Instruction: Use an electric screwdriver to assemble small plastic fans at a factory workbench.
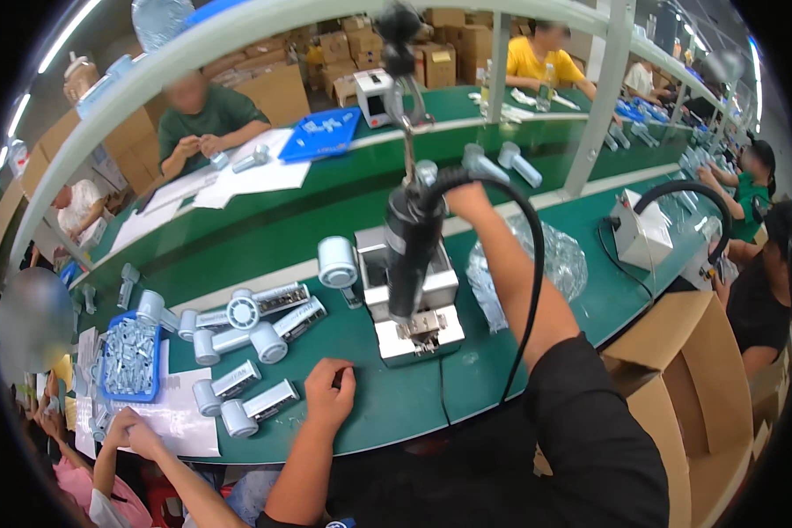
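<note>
My left hand (pixel 329 393) rests on the green table, fingers curled in; whether anything is inside the curl is hidden. Just left of it lie several pale blue handheld fans (pixel 238 418), some with the handle open and the inner parts showing. My right arm stretches across the table, and my right hand (pixel 469 202) is at the far edge, near pale fans (pixel 480 163) on the green conveyor belt. Its fingers are mostly hidden behind a black cylindrical tool (pixel 407 255) hanging over a metal fixture (pixel 421 334). One fan (pixel 336 262) stands beside that fixture.
A blue tray (pixel 156 370) of small pale parts sits at left, by a co-worker's hands (pixel 132 431). A clear plastic bag (pixel 559 264) lies under my right arm. A black hose (pixel 537 290) loops past it. An open cardboard box (pixel 678 378) and a white control box (pixel 642 233) are at right.
</note>
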A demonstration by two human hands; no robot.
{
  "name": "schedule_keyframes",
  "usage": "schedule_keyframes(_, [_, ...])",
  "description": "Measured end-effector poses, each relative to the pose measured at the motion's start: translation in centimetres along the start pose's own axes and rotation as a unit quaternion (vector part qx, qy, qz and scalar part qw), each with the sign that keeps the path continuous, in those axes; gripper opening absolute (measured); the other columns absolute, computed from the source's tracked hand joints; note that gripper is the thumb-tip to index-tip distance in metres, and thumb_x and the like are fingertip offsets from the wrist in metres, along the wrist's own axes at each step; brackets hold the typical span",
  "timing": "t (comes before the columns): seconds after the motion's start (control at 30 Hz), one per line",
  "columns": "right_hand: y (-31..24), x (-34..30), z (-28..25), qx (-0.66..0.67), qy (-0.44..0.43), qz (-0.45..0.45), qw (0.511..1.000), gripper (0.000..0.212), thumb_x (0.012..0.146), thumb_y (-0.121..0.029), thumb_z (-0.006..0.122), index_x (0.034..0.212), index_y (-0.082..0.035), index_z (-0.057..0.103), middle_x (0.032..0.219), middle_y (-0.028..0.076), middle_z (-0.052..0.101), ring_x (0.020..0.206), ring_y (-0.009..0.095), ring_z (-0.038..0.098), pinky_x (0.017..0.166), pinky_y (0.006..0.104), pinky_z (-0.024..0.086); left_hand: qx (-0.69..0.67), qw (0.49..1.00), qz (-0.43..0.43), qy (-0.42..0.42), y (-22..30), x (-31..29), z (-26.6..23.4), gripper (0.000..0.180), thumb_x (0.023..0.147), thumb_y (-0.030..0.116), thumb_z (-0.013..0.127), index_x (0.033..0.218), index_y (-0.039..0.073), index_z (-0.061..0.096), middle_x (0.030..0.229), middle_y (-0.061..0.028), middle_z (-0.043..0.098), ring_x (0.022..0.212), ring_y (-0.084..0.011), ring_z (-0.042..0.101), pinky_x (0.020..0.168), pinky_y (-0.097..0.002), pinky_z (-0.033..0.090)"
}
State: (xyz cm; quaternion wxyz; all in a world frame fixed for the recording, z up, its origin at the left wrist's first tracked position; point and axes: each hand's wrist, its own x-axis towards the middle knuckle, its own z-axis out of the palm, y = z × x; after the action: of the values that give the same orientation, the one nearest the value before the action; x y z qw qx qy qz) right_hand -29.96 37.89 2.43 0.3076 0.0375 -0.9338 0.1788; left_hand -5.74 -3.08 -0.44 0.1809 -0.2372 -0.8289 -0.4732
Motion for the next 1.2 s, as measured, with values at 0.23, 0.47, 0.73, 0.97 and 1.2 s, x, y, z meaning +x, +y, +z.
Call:
schedule_keyframes(0.23, [6.1,-3.3,8.8,0.311,-0.025,0.187,0.932,0.033,0.084,-0.028,0.058,0.114,-0.013,0.061,0.107,0.025,0.061,0.104,0.037,0.059,0.090,0.0489,0.046,-0.010,0.998,-0.062,0.005,0.0,-0.7,-0.2,0.004,0.080,0.006,0.062,0.084,0.004,0.063,0.073,-0.0097,0.059,0.061,-0.0228,0.058,0.055,-0.0312,0.046])
schedule_keyframes(0.47, [-10.3,-7.1,-18.3,0.077,-0.014,0.086,0.993,0.028,0.075,-0.020,0.066,0.098,-0.006,0.066,0.088,0.014,0.067,0.081,0.025,0.064,0.075,0.0347,0.048,-0.083,0.992,-0.082,0.052,1.2,-1.7,-1.5,0.009,0.082,0.002,0.059,0.089,0.002,0.065,0.074,-0.0087,0.060,0.061,-0.0187,0.058,0.056,-0.0284,0.046])
schedule_keyframes(0.73, [-15.9,-18.1,-33.7,0.220,-0.239,-0.259,0.910,0.032,0.065,-0.030,0.081,0.082,-0.006,0.068,0.053,0.002,0.051,0.045,0.015,0.049,0.043,0.0290,0.032,-0.252,0.942,0.187,-0.118,13.3,-1.0,-2.3,0.033,0.075,0.013,0.072,0.104,0.001,0.061,0.102,-0.0143,0.061,0.087,-0.0280,0.061,0.076,-0.0365,0.049])
schedule_keyframes(0.97, [-22.1,-18.8,-26.2,0.492,-0.225,-0.346,0.767,0.024,0.081,-0.023,0.072,0.092,-0.002,0.066,0.051,0.000,0.047,0.037,0.013,0.043,0.037,0.0292,0.032,-0.187,0.940,0.178,-0.223,15.6,-1.5,-1.0,0.077,0.065,0.017,0.081,0.129,-0.001,0.042,0.104,-0.0153,0.060,0.088,-0.0330,0.062,0.075,-0.0391,0.050])
schedule_keyframes(1.2, [-3.1,-16.2,-11.1,0.146,-0.026,0.212,0.966,0.019,0.085,-0.017,0.063,0.090,0.001,0.067,0.072,0.012,0.064,0.068,0.020,0.062,0.063,0.0315,0.049,-0.254,0.966,-0.051,-0.017,8.6,-2.0,-0.4,0.040,0.072,-0.006,0.063,0.106,0.004,0.043,0.092,-0.0078,0.060,0.078,-0.0126,0.058,0.065,-0.0266,0.049])
